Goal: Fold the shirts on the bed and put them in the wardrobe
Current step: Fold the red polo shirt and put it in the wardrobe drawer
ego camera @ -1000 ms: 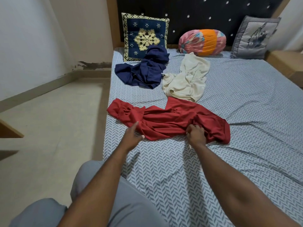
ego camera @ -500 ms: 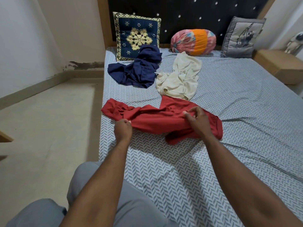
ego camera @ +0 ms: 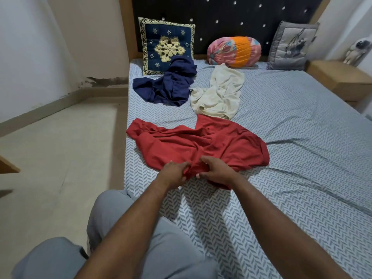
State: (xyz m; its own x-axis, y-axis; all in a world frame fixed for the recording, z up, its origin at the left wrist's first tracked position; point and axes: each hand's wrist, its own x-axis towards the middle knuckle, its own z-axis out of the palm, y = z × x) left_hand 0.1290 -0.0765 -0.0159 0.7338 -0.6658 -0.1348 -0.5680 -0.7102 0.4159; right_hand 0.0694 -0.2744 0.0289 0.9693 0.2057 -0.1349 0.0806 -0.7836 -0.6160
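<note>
Red shirt lies rumpled across the near part of the bed; left hand and right hand sit side by side at its near hem, fingers of both curled into the fabric. Beyond it, a cream shirt touches its far edge. A navy shirt lies crumpled against a blue embroidered cushion.

grey herringbone bed, red shirt, navy shirt, cream shirt, three cushions at the headboard
</note>
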